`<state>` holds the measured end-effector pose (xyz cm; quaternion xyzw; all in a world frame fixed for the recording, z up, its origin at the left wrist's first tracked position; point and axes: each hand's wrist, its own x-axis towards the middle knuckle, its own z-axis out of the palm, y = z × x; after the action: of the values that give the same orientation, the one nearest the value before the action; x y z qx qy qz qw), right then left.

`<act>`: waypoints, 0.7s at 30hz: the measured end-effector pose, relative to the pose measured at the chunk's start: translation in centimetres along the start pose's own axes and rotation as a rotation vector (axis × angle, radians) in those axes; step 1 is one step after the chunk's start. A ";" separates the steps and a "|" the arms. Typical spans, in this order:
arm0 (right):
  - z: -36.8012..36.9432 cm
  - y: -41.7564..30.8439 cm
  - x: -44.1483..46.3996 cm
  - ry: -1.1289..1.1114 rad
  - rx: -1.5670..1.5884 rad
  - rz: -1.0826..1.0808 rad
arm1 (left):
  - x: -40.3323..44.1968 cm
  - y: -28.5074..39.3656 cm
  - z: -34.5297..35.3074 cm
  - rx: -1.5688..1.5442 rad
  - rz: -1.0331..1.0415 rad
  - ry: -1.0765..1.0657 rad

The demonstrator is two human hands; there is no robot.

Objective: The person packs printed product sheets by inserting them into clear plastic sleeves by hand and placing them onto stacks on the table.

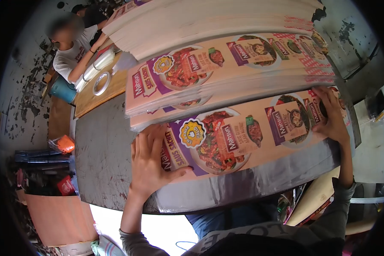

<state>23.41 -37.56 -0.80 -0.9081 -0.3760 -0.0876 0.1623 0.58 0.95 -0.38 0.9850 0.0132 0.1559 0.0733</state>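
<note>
Saus Sachet sheet (pixel 260 128): face up on the table's near side, clear plastic (pixel 243 192) showing along its lower edge.
Left hand (pixel 148 160): spread at the left end, thumb apart, pinching nothing.
Right hand (pixel 332 117): spread wide near the other end; together they likely keep it flat.
Printed stack (pixel 136 97): just behind, probably within easy reach.
Metal table (pixel 102 170): beneath.

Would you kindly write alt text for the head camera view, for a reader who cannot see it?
A person's left hand and right hand rest at opposite ends of a food-printed sheet on a dark table. Behind it lies a stack of similar sheets; another person is at upper left.
</note>
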 end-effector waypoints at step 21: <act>0.3 -0.7 0.3 0.068 0.009 -0.045 | 0.5 -0.3 0.7 -0.094 -0.090 0.029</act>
<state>23.16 -36.80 -0.84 -0.8952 -0.3909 -0.1205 0.1771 1.33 1.14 -0.96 0.9765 0.0510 0.1673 0.1262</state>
